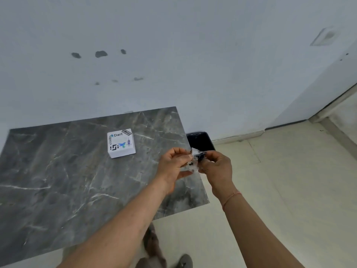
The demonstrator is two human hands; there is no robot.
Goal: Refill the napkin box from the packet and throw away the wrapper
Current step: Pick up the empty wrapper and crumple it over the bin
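Crumpled wrapper (195,158) pinched between left hand (174,167) and right hand (217,168), compacted for dropping into bin (201,141) at twelve o'clock; napkin box (121,143) shut at ten o'clock.

White stickered napkin box (121,143) sits closed on table; crumpled clear wrapper (195,158) held beyond its edge.

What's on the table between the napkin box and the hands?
Nothing: in the head view, bare marble table runs from the box to the left hand. The wrapper is pinched between both hands, near the right hand.
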